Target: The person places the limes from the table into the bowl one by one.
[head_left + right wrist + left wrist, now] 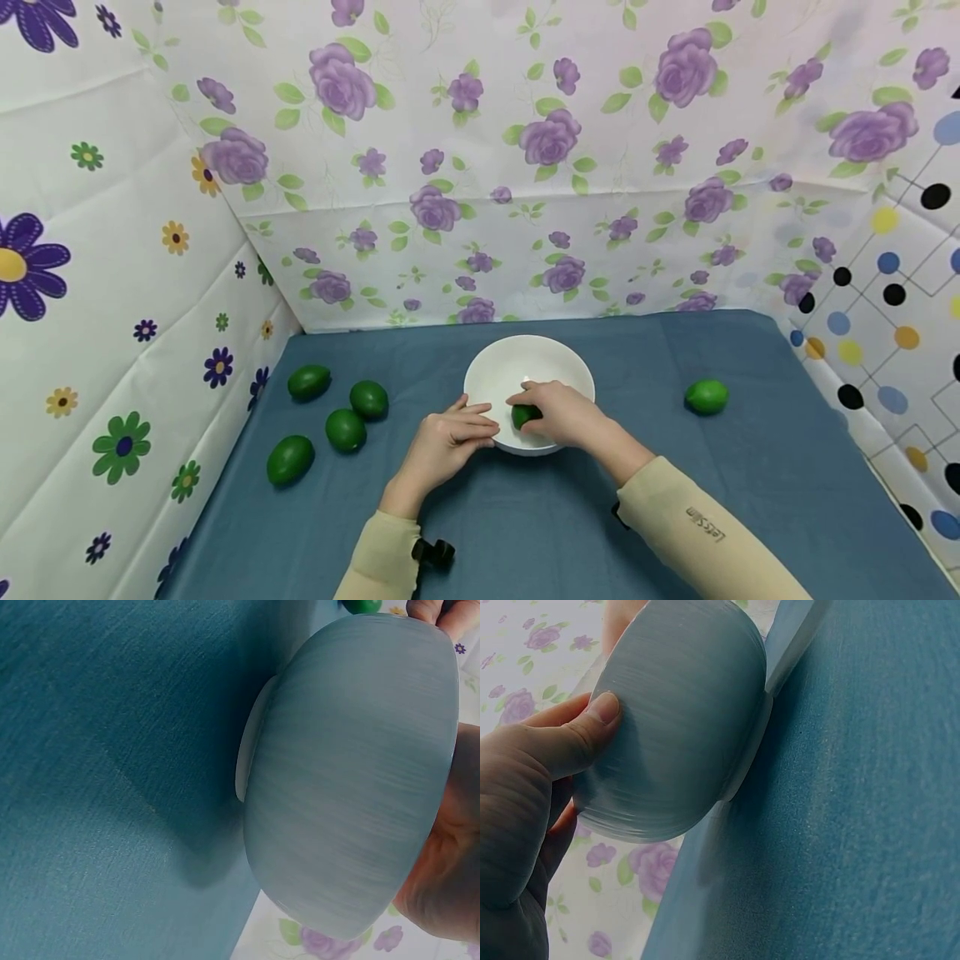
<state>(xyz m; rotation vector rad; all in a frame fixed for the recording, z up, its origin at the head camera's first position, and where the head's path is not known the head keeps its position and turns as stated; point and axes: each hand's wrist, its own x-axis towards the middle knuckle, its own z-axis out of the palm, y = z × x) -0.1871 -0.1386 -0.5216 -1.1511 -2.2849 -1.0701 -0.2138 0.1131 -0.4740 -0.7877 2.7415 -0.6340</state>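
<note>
A white bowl (491, 371) stands on the blue cloth at the middle of the table. My left hand (450, 437) pinches its near left rim, the thumb (604, 709) against the outer wall and the fingers over the edge. Inside the bowl, my right hand (558, 412) grips a green lime (524, 416) between thumb and fingers. Much of that lime is covered by the hand. In the right wrist view the bowl's outer wall (352, 772) hides the fingers of the right hand (442, 877) and the lime.
Several green limes lie loosely grouped on the left, one of them (291, 460) nearest the front. Another lime (707, 397) sits alone at the right. Flowered and dotted cloths hang behind and beside the blue tablecloth (540, 533).
</note>
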